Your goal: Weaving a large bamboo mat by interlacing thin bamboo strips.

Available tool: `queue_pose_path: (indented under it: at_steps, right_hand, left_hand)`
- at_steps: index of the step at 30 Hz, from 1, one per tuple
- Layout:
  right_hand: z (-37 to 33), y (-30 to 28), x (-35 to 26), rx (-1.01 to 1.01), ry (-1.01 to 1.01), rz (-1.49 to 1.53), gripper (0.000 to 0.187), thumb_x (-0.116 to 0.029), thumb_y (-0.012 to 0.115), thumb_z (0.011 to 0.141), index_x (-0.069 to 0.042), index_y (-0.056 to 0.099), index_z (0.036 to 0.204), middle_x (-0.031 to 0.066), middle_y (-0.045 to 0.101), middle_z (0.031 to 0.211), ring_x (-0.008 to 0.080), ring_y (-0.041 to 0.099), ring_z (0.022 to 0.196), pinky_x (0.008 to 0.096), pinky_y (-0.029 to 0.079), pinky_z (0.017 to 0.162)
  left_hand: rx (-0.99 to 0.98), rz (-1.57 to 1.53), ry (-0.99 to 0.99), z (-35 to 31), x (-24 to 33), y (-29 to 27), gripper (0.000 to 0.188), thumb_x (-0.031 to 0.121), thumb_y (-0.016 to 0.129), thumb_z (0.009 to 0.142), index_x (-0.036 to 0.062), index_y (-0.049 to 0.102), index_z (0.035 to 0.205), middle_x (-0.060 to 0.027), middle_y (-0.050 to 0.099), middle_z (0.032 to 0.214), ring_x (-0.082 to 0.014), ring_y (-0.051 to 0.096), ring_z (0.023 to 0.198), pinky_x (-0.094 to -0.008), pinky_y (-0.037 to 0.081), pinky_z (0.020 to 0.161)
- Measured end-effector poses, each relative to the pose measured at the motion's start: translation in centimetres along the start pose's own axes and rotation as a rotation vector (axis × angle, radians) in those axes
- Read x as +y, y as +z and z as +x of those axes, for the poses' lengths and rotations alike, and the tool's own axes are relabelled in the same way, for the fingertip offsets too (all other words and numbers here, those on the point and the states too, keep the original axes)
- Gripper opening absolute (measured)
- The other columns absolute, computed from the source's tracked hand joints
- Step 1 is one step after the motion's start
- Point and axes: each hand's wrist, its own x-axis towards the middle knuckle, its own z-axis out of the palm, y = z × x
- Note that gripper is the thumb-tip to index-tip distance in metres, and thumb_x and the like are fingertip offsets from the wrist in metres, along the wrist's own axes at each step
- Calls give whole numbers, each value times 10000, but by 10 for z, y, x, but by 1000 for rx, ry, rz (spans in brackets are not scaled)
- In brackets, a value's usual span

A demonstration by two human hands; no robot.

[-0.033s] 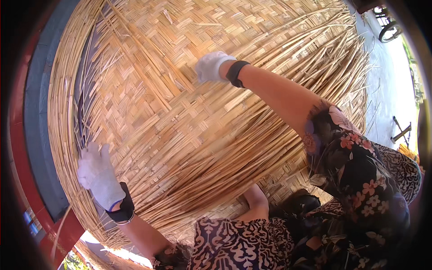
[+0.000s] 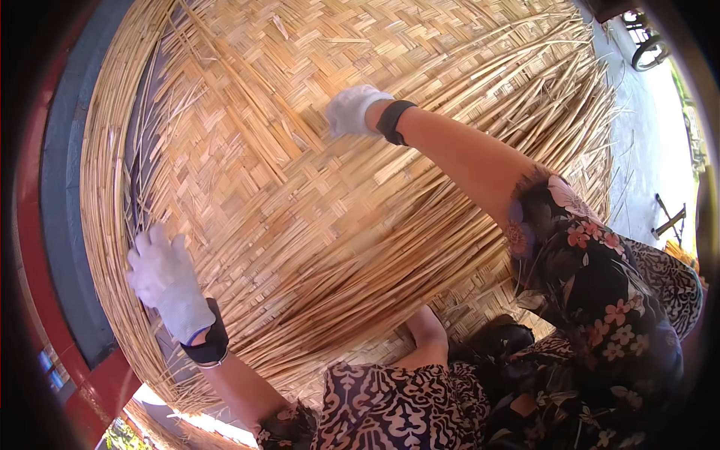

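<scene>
A large mat [image 2: 322,45] woven in a zigzag pattern from pale split strips lies beneath both my hands. My left hand [image 2: 166,274], in a white glove, has its fingers spread over the left edge, beside a long bundle of strips [image 2: 105,180]. Nothing shows in its grasp. My right hand [image 2: 352,111], also gloved, rests low over the middle of the weave next to several strips slanting from the upper left [image 2: 247,105]. Its fingertips are hidden beneath the glove, so their grip is unclear. Loose brownish strips [image 2: 360,289] run across the near part.
Strip ends [image 2: 562,112] stick out in a tangle at the right edge. Beyond the left side are a dark grey floor band [image 2: 64,202] and a red border [image 2: 101,390]. A wheel [image 2: 649,52] stands far right. My bare knee or leg [image 2: 427,337] is at the near edge.
My left hand has shifted slightly up and left, its fingers spreading wider. A thin strip hanging below it at the lower left is no longer seen. My right hand stays put.
</scene>
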Motion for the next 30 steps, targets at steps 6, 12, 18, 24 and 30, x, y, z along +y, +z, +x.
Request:
queue_pose_path:
  at_steps: [6, 12, 18, 24, 30]
  right_hand:
    - [0, -6, -9, 6, 1, -62, 341, -348, 611, 789, -60, 662, 964, 121, 662, 922, 289, 637, 855, 397, 502, 710]
    - [-33, -17, 8, 213, -45, -286, 252, -325, 590, 806, -149, 665, 971, 76, 644, 880, 266, 607, 879, 404, 467, 783]
    - [-117, -17, 23, 181, -219, 107, 154, -232, 596, 793, -150, 664, 904, 48, 627, 813, 238, 606, 801, 362, 486, 722]
    - [-217, 23, 63, 112, -179, 164, 89, -208, 610, 758, -128, 646, 773, 33, 606, 733, 214, 590, 719, 335, 477, 622]
    - [-250, 65, 51, 284, -312, 78, 126, -243, 582, 766, -141, 622, 705, 24, 605, 692, 223, 599, 684, 346, 484, 590]
  left_hand:
    - [55, -612, 322, -7, 143, 33, 398, 101, 581, 737, 159, 531, 1128, -39, 507, 1048, -246, 514, 934, -358, 455, 793]
    - [-103, -454, 406, -10, 187, 50, 499, 99, 590, 712, 169, 481, 1194, -31, 470, 1043, -227, 479, 915, -357, 446, 767]
    - [16, -462, 370, -33, 170, 53, 456, 130, 625, 719, 158, 521, 1162, -20, 498, 1100, -240, 487, 997, -380, 428, 830]
    - [-440, -1192, 469, -85, 164, -37, 262, 173, 637, 762, 137, 620, 1021, -63, 574, 983, -247, 548, 932, -354, 455, 797]
    - [-497, -777, 533, -115, 188, -27, 145, 278, 558, 821, 171, 620, 897, -55, 581, 937, -264, 590, 875, -395, 480, 719]
